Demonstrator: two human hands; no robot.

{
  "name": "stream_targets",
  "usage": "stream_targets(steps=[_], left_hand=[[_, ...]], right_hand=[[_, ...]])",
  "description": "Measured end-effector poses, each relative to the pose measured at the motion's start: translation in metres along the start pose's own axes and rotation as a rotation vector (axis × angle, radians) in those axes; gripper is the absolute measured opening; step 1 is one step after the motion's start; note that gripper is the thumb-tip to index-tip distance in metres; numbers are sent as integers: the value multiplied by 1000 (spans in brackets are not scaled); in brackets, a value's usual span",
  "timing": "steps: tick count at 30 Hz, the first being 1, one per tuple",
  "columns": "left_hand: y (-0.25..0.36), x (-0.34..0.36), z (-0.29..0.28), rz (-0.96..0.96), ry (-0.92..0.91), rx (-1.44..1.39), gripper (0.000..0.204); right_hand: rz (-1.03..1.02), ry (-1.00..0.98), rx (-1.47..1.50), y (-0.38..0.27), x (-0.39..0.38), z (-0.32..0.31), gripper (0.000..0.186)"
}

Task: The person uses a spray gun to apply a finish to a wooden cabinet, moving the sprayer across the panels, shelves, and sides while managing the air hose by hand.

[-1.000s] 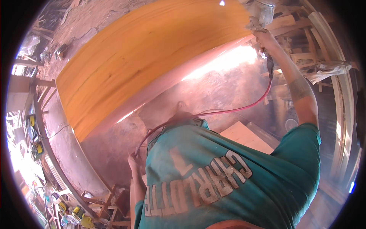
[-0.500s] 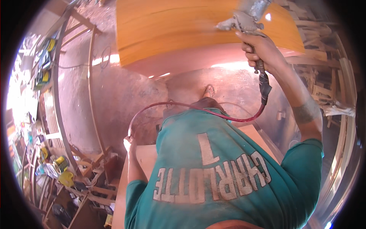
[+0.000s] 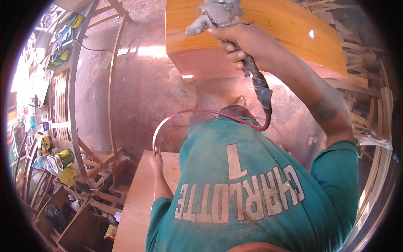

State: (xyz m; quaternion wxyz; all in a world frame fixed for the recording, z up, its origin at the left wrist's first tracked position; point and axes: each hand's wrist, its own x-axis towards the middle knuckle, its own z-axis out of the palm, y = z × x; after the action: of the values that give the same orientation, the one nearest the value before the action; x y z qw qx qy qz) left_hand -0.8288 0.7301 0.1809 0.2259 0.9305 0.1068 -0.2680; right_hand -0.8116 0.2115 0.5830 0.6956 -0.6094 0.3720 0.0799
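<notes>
My right hand [image 3: 245,48] is closed around the handle of a metal spray gun [image 3: 216,16], with the nozzle turned to the left. The gun is over the left part of a glossy orange-brown wooden panel [image 3: 289,40]; I cannot tell how far above the surface it is. From the black-taped end of the handle, a red hose [image 3: 201,111] loops across in front of my green shirt. Lower left, my left hand [image 3: 156,161] grips that hose, its fingers partly hidden.
Below my left arm lies a pale wooden board [image 3: 136,197]. Wooden frames [image 3: 112,80] and yellow-and-black tins [image 3: 64,158] stand at left. Stacked timber offcuts [image 3: 361,54] fill the right side. A thin cable [image 3: 98,49] lies across the floor at upper left.
The spray gun has moved left along the panel with my right hand. My view has shifted, so the panel and my left hand sit further right. Both hands keep their hold.
</notes>
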Motion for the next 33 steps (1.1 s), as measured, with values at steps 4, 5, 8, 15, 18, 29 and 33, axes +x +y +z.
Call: stream_targets(steps=[4, 5, 8, 15, 18, 29, 33], left_hand=[[3, 13, 7, 76, -1, 30, 74], [9, 17, 8, 120, 3, 52, 76], [57, 22, 1, 129, -80, 107, 70], [153, 31, 21, 252, -148, 235, 59], [202, -2, 33, 340, -133, 288, 58], [297, -113, 155, 582, -155, 516, 54], [338, -160, 201, 625, -230, 438, 51]], right_hand=[[20, 107, -31, 20, -13, -38, 35], [23, 126, -20, 24, -19, -51, 35], [67, 277, -17, 42, -41, -99, 36], [33, 536, -32, 85, -93, -233, 37], [73, 627, -20, 104, -115, -297, 28], [70, 805, -61, 166, -191, -542, 36], [69, 870, -37, 184, -213, -623, 41]])
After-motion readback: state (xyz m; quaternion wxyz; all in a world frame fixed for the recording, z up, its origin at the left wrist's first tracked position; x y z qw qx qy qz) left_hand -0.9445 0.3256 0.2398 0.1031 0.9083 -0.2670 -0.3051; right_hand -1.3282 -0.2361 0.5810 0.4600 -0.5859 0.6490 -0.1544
